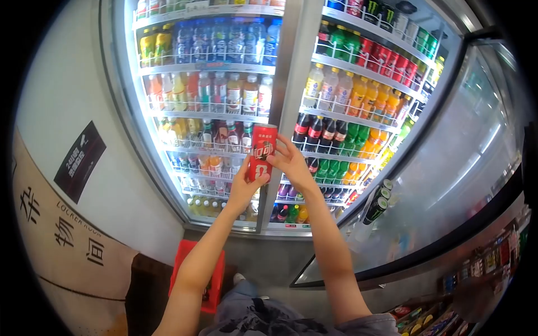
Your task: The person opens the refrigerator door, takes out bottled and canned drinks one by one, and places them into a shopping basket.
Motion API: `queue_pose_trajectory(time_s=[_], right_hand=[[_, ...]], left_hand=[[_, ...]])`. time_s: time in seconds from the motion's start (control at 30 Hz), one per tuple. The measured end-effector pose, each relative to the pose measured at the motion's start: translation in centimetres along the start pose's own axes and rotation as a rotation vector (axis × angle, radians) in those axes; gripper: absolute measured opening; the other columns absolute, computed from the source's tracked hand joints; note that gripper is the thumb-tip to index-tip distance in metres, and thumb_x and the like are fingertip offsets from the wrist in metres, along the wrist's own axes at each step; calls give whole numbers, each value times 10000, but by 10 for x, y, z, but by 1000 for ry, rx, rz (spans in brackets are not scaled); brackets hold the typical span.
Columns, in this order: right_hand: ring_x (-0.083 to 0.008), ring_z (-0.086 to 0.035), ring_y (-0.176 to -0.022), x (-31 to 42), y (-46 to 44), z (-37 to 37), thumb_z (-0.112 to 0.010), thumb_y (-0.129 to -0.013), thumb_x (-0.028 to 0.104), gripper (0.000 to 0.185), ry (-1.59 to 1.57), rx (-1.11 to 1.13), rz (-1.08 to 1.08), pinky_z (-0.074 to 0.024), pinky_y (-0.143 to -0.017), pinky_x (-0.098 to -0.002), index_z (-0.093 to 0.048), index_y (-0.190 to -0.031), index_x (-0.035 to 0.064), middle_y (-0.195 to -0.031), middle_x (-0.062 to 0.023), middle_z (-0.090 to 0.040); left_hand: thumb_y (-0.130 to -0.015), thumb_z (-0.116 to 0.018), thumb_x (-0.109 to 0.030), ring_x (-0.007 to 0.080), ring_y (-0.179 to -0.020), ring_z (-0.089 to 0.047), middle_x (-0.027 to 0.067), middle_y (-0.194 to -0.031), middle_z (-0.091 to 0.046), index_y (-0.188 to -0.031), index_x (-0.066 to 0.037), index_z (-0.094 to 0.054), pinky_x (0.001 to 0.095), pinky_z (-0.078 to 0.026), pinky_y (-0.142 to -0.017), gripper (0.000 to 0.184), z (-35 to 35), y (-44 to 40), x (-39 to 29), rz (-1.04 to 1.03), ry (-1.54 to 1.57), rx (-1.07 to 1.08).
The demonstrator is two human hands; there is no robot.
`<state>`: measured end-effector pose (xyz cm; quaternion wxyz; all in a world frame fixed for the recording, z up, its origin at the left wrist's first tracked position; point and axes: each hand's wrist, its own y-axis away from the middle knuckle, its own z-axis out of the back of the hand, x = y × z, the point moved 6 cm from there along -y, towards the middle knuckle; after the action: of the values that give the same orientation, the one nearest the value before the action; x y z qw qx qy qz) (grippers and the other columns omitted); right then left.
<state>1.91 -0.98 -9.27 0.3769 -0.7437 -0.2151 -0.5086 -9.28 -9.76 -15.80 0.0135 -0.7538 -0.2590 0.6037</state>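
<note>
A tall red cola can (262,151) stands upright between my two hands, in front of the divider of a drinks fridge (291,61). My left hand (246,182) grips its lower left side, the thumb across the front near the base. From the right, my right hand (290,161) holds the can, with fingers curled near its upper side and the thumb on its front. Its label with large white characters faces me. Behind my hands are shelves of bottles, among them dark cola bottles (315,134) to the right and small bottles (232,136) to the left.
On the right, the glass fridge door (437,168) stands open, bearing a can sticker. A red crate (213,283) sits on the floor by my left arm. A white wall (61,73) rises at left. Snack shelves (437,322) fill the lower right.
</note>
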Motion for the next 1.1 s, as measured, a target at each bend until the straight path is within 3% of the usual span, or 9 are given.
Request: queue_pose_trajectory(time_s=[0.53, 0.7, 0.9, 1.1], right_hand=[[-227, -565, -1198, -157, -97, -169, -702, -851, 29, 733, -59, 320, -170, -461, -1004, -341, -327, -1481, 35, -1418, -184, -488], [-251, -554, -1220, -196, -114, -215, -704, -855, 26, 718, -6, 441, -234, -480, -993, -355, -325, -1465, 15, -1398, -224, -484], [-221, -583, -1172, -259, -101, -284, -665, -872, -18, 682, -38, 598, -365, -498, -962, -346, -334, -1466, 23, -1367, -197, -523], [-244, -554, -1218, -301, -59, -347, -666, -887, 30, 683, -56, 855, -474, -494, -966, -349, -320, -1476, 27, -1387, -197, -502]], left_hand=[[-870, -720, -90, 161, -1179, -538, 113, -1343, -501, -1523, 10, -177, 292, -477, -972, 855, 203, 48, -2, 9, 74, -373], [-876, -721, -118, 162, -1174, -546, 111, -1321, -521, -1516, 22, -192, 291, -479, -961, 842, 253, 67, 4, -34, 32, -516], [-864, -722, -121, 161, -1152, -560, 105, -1282, -551, -1475, 28, -321, 299, -472, -947, 746, 310, 128, 12, -59, -77, -762], [-868, -702, -114, 170, -1105, -592, 112, -1236, -586, -1463, 16, -340, 313, -489, -944, 709, 332, 206, 10, 127, -153, -990]])
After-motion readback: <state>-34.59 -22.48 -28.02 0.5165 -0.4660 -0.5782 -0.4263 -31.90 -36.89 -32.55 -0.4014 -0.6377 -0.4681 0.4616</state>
